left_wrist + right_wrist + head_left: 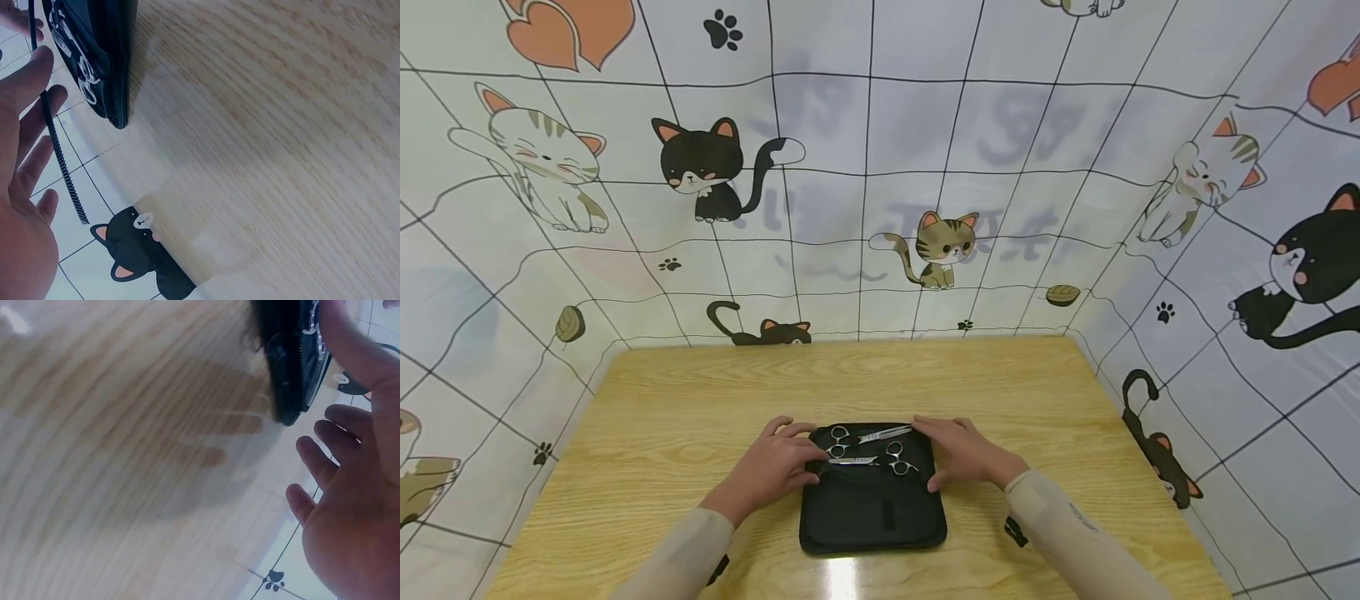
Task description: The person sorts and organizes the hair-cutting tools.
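A black zip case (872, 512) lies flat on the wooden table (700, 392), near its front edge. Two pairs of silver scissors lie on the case's far half: one (871, 435) at the top, the other (872, 461) just below it. My left hand (790, 458) rests at the case's left edge with straight fingers, its thumb beside the lower scissors. My right hand (951, 454) lies at the right edge, fingers spread. The left wrist view shows the left hand (25, 156), the case (109, 56) and the scissors (81, 62). In the right wrist view, the right hand (350, 487) has one finger over the case (287, 356).
A cloth wall printed with cats (880, 167) encloses the table on the left, back and right. Bare wood stretches behind and to both sides of the case. A black coiled cable (62, 162) hangs by my left palm.
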Available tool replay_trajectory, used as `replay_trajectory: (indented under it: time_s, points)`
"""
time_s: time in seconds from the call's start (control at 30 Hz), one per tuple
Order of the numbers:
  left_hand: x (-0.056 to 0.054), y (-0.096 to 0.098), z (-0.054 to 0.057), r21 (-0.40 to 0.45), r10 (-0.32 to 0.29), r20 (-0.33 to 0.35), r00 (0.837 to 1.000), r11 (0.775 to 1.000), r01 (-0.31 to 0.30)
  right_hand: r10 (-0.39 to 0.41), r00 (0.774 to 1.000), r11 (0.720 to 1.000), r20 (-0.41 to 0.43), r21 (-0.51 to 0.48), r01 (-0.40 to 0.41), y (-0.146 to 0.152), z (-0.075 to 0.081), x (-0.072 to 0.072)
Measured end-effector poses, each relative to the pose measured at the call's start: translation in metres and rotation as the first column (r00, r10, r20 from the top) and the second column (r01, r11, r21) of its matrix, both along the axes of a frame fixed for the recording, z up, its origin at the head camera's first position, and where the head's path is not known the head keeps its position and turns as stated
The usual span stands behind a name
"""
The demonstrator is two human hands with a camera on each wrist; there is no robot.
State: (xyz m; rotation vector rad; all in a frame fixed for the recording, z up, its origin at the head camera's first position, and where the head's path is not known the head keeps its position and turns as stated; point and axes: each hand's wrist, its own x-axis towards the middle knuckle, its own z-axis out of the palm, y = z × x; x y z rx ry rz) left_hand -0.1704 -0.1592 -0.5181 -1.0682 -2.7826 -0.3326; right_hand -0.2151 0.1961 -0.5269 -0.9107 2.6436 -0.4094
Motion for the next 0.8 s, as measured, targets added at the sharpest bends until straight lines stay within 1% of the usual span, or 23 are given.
replay_trajectory:
  time_s: [0.07, 0.2, 0.37, 0.5, 0.6, 0.8]
  points:
    - [0.001, -0.002, 0.0, -0.004, -0.01, 0.012, 1.0, 1.0, 0.01, 0.005, 0.999, 1.0, 0.043, -0.014, -0.004, 0.004, -0.001, 0.003]
    - [0.003, -0.005, -0.002, -0.025, -0.025, 0.026, 0.999, 0.999, 0.025, 0.044, 0.994, 0.999, 0.096, -0.016, -0.042, 0.011, -0.003, 0.01]
    - [0.003, -0.005, -0.003, -0.059, -0.022, 0.084, 0.996, 0.998, 0.027, 0.07, 0.991, 0.998, 0.117, -0.013, -0.069, 0.015, -0.01, 0.015]
    - [0.003, -0.005, -0.004, -0.066, -0.015, 0.113, 0.993, 0.998, 0.022, 0.066, 0.995, 0.998, 0.079, 0.01, -0.067, 0.015, -0.016, 0.019]
    - [0.004, -0.004, -0.005, -0.058, -0.018, 0.129, 0.991, 0.998, 0.025, 0.053, 0.998, 0.998, 0.031, 0.044, -0.055, 0.015, -0.019, 0.022]
    - [0.006, -0.004, -0.008, -0.051, -0.024, 0.135, 0.991, 0.998, 0.031, 0.036, 0.999, 0.998, -0.038, 0.057, -0.034, 0.014, -0.023, 0.026]
